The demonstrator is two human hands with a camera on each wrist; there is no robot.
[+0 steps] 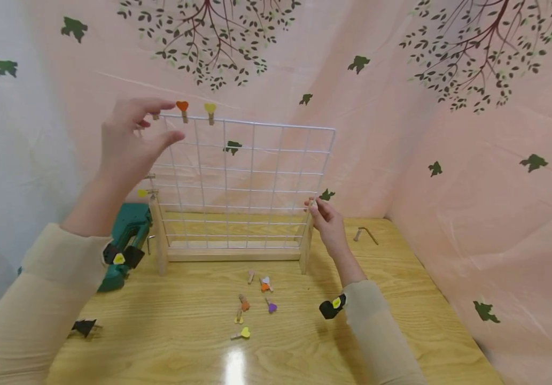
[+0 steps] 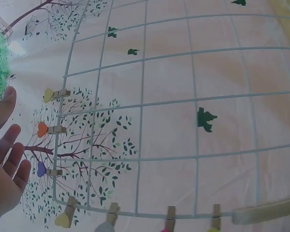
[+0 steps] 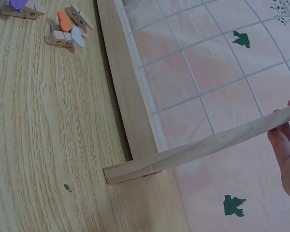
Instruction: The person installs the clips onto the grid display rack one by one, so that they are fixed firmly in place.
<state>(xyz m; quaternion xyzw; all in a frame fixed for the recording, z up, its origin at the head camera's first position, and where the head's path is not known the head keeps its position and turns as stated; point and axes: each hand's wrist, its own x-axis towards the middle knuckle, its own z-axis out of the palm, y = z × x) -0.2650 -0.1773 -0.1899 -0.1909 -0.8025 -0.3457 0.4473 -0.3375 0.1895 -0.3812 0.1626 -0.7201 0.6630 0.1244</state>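
Note:
A white wire grid (image 1: 239,172) stands upright in a wooden stand (image 1: 232,257). My left hand (image 1: 129,136) is raised at the grid's upper left corner, thumb and fingers spread apart. Close to its fingertips, an orange heart clothespin (image 1: 182,107) and a yellow heart clothespin (image 1: 210,109) are clipped on the top wire. The left wrist view also shows a purple heart clothespin (image 2: 42,169) in that row, and several more clothespins, one with a yellow heart (image 2: 62,220), down the side wire. My right hand (image 1: 329,224) grips the upper end of the stand's right post (image 3: 208,143).
Several loose heart clothespins, among them a purple one (image 1: 271,306) and a bright yellow one (image 1: 244,333), lie on the wooden table (image 1: 199,353) before the stand. A green tool (image 1: 131,219) is at the left. An L-shaped key (image 1: 369,235) lies right of the stand.

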